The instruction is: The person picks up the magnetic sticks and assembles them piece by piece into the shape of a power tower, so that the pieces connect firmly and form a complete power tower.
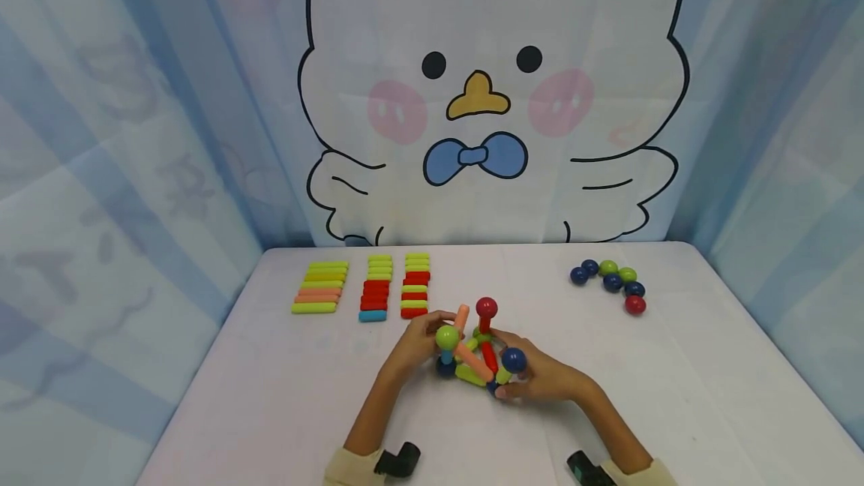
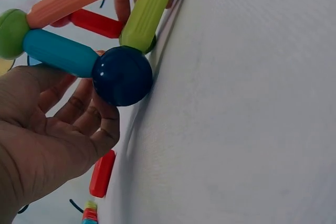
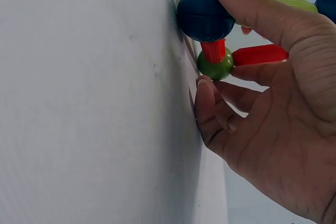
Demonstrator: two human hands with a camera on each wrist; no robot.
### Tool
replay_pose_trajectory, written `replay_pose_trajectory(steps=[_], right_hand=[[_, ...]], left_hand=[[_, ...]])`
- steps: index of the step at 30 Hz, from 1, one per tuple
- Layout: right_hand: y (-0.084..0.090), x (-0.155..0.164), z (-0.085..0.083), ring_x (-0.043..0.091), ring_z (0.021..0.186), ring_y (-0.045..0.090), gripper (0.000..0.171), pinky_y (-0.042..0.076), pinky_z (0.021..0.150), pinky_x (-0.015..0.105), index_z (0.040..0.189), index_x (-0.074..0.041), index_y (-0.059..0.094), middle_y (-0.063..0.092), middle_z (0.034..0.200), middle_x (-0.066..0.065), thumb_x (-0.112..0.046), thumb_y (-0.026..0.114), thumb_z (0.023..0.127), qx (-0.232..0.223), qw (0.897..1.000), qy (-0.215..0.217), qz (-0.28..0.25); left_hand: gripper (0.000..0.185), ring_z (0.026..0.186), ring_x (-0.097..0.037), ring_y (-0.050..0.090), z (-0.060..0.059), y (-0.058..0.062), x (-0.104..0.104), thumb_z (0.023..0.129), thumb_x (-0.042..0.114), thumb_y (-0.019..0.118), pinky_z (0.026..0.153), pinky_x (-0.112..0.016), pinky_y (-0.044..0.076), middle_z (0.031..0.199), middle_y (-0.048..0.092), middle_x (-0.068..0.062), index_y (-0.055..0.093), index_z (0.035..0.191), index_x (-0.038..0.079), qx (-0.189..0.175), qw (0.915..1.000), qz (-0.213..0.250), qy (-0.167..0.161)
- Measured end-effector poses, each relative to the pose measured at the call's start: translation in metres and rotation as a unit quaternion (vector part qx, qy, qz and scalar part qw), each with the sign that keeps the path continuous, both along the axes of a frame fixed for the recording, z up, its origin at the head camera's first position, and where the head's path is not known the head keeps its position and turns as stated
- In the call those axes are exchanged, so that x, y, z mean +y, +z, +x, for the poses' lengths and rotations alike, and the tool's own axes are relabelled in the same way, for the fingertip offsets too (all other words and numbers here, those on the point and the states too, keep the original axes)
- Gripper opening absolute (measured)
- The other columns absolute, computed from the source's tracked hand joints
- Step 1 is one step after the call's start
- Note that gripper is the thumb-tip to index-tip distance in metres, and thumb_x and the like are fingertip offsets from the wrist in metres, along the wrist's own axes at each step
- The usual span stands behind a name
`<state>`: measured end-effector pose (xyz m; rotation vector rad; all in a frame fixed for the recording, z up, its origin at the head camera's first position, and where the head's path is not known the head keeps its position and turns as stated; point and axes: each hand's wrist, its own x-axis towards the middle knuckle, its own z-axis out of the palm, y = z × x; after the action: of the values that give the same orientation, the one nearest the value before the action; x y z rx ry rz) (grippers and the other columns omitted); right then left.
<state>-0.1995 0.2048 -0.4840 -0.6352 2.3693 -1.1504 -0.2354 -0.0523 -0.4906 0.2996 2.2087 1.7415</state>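
A toy frame of balls and sticks (image 1: 475, 373) stands on the table between both hands. Its base has dark blue balls (image 2: 123, 76), a green ball (image 3: 216, 63), and lime and red sticks. A red ball (image 1: 486, 307) tops a red upright; a lime ball (image 1: 447, 337) sits over a blue stick, with an orange stick (image 1: 475, 363) slanting down from it. My left hand (image 1: 420, 342) holds the frame's left side, fingers curled by a blue ball and the blue stick. My right hand (image 1: 543, 372) grips the right side, thumb on a blue ball, fingers around the green one.
Behind the hands, to the left, lie a row of long yellow, lime and orange sticks (image 1: 320, 285) and two rows of short sticks, the middle (image 1: 375, 287) and the right one (image 1: 415, 286). Several loose balls (image 1: 612, 283) cluster at the back right. A curtain (image 1: 486, 208) hangs behind the table.
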Motion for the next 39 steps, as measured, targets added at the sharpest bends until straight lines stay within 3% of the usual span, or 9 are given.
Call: replay_pose_trajectory(steps=[4, 7, 10, 15, 22, 28, 33, 36, 39], right_hand=[[0.001, 0.0, 0.0, 0.039, 0.127, 0.042, 0.091, 0.05, 0.095, 0.049, 0.156, -0.013, 0.02, 0.023, 0.155, 0.024, -0.028, 0.076, 0.085, -0.001, 1.0, -0.001, -0.001], [0.0, 0.001, -0.001, 0.031, 0.118, 0.045, 0.089, 0.05, 0.087, 0.034, 0.155, -0.011, 0.021, 0.025, 0.155, 0.024, -0.027, 0.075, 0.086, 0.007, 1.0, 0.002, 0.003], [0.0, 0.001, -0.001, 0.029, 0.118, 0.045, 0.088, 0.049, 0.084, 0.028, 0.155, -0.01, 0.022, 0.025, 0.155, 0.024, -0.027, 0.074, 0.086, 0.015, 1.0, 0.008, 0.006], [0.0, 0.003, -0.001, 0.03, 0.117, 0.044, 0.086, 0.049, 0.083, 0.027, 0.155, -0.009, 0.023, 0.027, 0.154, 0.024, -0.027, 0.074, 0.087, 0.022, 1.0, 0.015, 0.004], [-0.001, 0.003, 0.0, 0.031, 0.117, 0.041, 0.081, 0.047, 0.08, 0.026, 0.153, -0.005, 0.027, 0.03, 0.152, 0.025, -0.024, 0.072, 0.088, 0.035, 0.999, 0.028, -0.011], [-0.002, 0.0, 0.0, 0.036, 0.128, 0.04, 0.081, 0.046, 0.094, 0.041, 0.152, -0.005, 0.03, 0.033, 0.152, 0.023, -0.028, 0.073, 0.087, 0.044, 0.999, 0.016, -0.008], [-0.004, -0.006, 0.001, 0.043, 0.132, 0.043, 0.083, 0.043, 0.102, 0.059, 0.15, 0.0, 0.033, 0.038, 0.15, 0.024, -0.031, 0.076, 0.085, 0.059, 0.998, -0.002, -0.024], [-0.005, -0.008, 0.001, 0.038, 0.126, 0.049, 0.079, 0.05, 0.095, 0.049, 0.147, -0.002, 0.038, 0.043, 0.149, 0.022, -0.031, 0.076, 0.085, 0.068, 0.997, -0.017, -0.021], [-0.004, -0.008, 0.001, 0.026, 0.103, 0.057, 0.072, 0.05, 0.078, 0.029, 0.145, -0.004, 0.044, 0.051, 0.142, 0.02, -0.028, 0.076, 0.085, 0.079, 0.997, -0.023, -0.012]], left_hand=[[0.04, 0.102, -0.02, 0.062, 0.0, 0.001, -0.003, 0.093, -0.003, 0.053, 0.086, -0.032, 0.055, 0.116, 0.07, -0.011, 0.06, 0.129, 0.011, -0.005, 1.0, 0.002, -0.004], [0.04, 0.101, -0.02, 0.06, 0.0, 0.002, -0.005, 0.093, -0.001, 0.053, 0.083, -0.029, 0.054, 0.119, 0.067, -0.011, 0.061, 0.13, 0.012, -0.012, 0.9999, 0.001, -0.004], [0.037, 0.107, -0.022, 0.059, 0.0, 0.001, -0.006, 0.094, 0.002, 0.055, 0.086, -0.032, 0.055, 0.124, 0.064, -0.011, 0.062, 0.13, 0.012, -0.009, 0.9999, -0.008, -0.006], [0.032, 0.117, -0.026, 0.057, -0.001, 0.001, -0.005, 0.097, 0.008, 0.056, 0.094, -0.038, 0.054, 0.132, 0.062, -0.012, 0.064, 0.129, 0.01, 0.004, 0.9997, -0.006, -0.024], [0.03, 0.114, -0.022, 0.057, -0.001, 0.0, 0.001, 0.099, 0.023, 0.057, 0.095, -0.037, 0.054, 0.128, 0.065, -0.009, 0.066, 0.126, 0.012, 0.028, 0.999, -0.006, -0.034], [0.031, 0.107, -0.02, 0.057, 0.0, -0.001, 0.004, 0.098, 0.029, 0.058, 0.092, -0.036, 0.054, 0.122, 0.066, -0.008, 0.067, 0.123, 0.013, 0.037, 0.999, -0.004, -0.026], [0.032, 0.105, -0.018, 0.06, 0.0, 0.0, -0.003, 0.098, 0.037, 0.057, 0.092, -0.035, 0.054, 0.115, 0.069, -0.005, 0.067, 0.121, 0.016, 0.033, 0.9993, -0.02, 0.002], [0.032, 0.097, -0.018, 0.063, -0.004, 0.002, -0.013, 0.098, 0.04, 0.056, 0.086, -0.033, 0.055, 0.105, 0.071, -0.004, 0.067, 0.118, 0.017, 0.047, 0.9961, -0.056, 0.05], [0.026, 0.091, -0.017, 0.062, -0.01, 0.004, -0.031, 0.098, 0.035, 0.059, 0.081, -0.031, 0.055, 0.099, 0.069, -0.002, 0.068, 0.113, 0.016, 0.078, 0.9811, -0.12, 0.13]])
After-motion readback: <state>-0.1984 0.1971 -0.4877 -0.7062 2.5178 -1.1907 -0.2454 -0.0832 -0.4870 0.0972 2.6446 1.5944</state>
